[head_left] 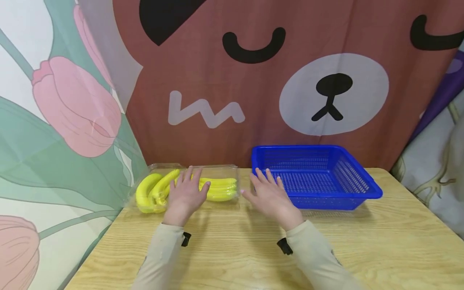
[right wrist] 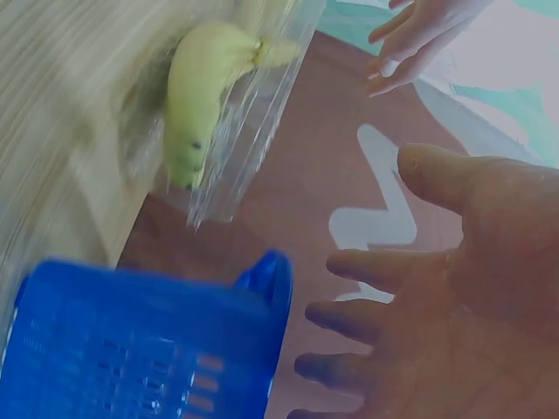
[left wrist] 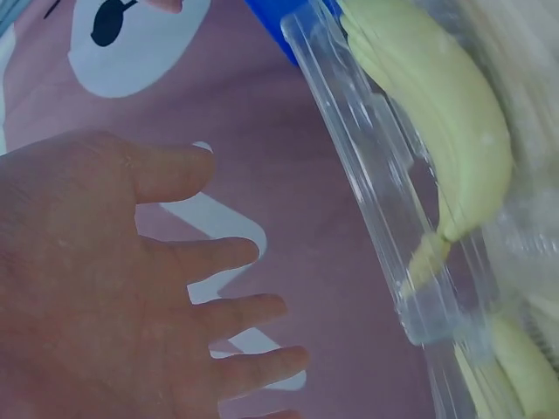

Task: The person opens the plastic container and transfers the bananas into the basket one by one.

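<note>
Hovering above a wooden table [head_left: 235, 257], both hands spread their fingers nearly straight and hold nothing: the left hand [head_left: 185, 195] over two adjacent clear containers [head_left: 217, 170] of yellow bananas [head_left: 220, 195], the right hand [head_left: 270, 197] in front of the left end of a blue basket [head_left: 326, 202]. The containers lie toward the table's left edge, the basket toward its rear right; a narrow strip of tabletop separates them, and a broader expanse extends in front. Behind, a printed curtain [head_left: 206, 80] borders the table's rear edge. In the head view, the left hand hides the containers' neighbouring ends, the right hand covers part of the basket's near left corner, and the frame cuts off both sleeves [head_left: 159, 249]. In the right wrist view, the basket is blurred and cropped.
</note>
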### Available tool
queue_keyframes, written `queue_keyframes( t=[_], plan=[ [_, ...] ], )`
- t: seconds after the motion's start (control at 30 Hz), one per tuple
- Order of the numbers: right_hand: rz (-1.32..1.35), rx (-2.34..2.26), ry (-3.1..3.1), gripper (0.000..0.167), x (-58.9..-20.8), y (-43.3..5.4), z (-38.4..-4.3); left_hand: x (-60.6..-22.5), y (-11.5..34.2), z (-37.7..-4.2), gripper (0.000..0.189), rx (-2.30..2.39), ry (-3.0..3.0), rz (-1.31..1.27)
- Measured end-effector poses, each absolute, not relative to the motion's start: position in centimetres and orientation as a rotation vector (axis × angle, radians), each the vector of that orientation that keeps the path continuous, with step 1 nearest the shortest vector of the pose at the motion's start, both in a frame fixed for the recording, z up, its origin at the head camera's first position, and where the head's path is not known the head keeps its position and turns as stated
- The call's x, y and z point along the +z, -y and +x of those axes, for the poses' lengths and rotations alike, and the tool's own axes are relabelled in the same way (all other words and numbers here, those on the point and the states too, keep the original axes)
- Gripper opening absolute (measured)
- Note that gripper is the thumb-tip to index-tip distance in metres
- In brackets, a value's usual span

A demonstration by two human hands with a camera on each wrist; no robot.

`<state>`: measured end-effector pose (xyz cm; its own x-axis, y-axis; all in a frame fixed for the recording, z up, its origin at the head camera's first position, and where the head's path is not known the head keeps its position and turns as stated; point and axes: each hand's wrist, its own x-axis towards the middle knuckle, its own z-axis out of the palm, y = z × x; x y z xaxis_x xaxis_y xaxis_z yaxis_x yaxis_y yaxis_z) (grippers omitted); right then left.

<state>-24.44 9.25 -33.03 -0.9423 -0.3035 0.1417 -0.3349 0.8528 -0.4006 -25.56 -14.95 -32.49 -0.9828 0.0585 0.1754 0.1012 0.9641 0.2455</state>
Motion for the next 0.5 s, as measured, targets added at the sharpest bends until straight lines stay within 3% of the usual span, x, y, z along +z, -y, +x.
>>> queue_keyframes(
  t=[0.5],
  plan=[
    [0.518, 0.67, 2.872, 0.069, -33.2, -5.9, -24.8, -33.5, 17.1, -27.0, 0.059, -0.477, 2.905, -0.07]
  ],
)
